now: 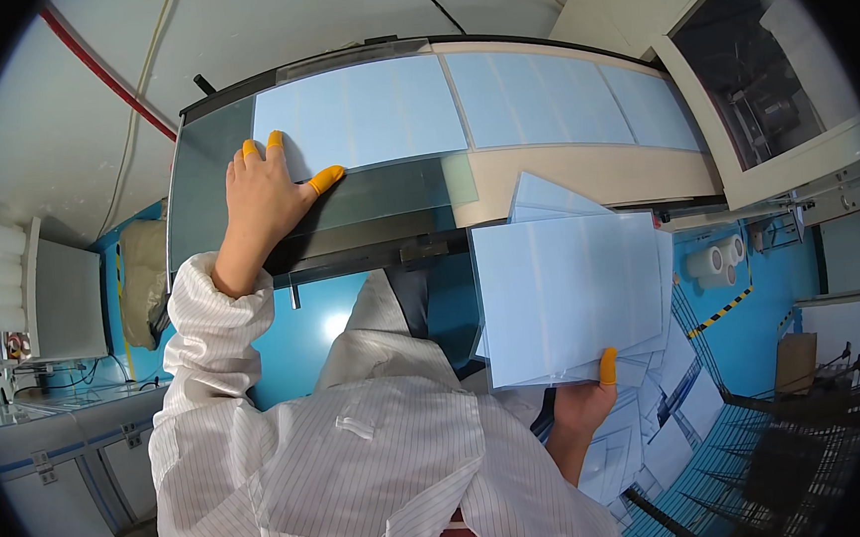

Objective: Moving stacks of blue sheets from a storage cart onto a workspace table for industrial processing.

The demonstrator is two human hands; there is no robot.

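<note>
While dimmed near the rim at far left of the frame, recognisable as white rolls beside a pale cabinet; just right of these, a brownish bundle, perhaps cloth, hard to make out. Left of centre, a striped white sleeve and, above it, the left hand, spread and not closed around anything, with yellow covers on thumb and two fingers, touching the lower left edge of a light-blue sheet. Under that sheet, across the top of the frame, a long dark-edged table, glassy at left, beige at right, with two more blue sheets farther along the same row. Right of centre, a stack of blue sheets, unevenly fanned beneath the top one, gripped at its lower edge by the right hand, covered thumb on top. Toward lower right, loose sheets and a black wire rack; farther right, striped floor tape and a brown box.
</note>
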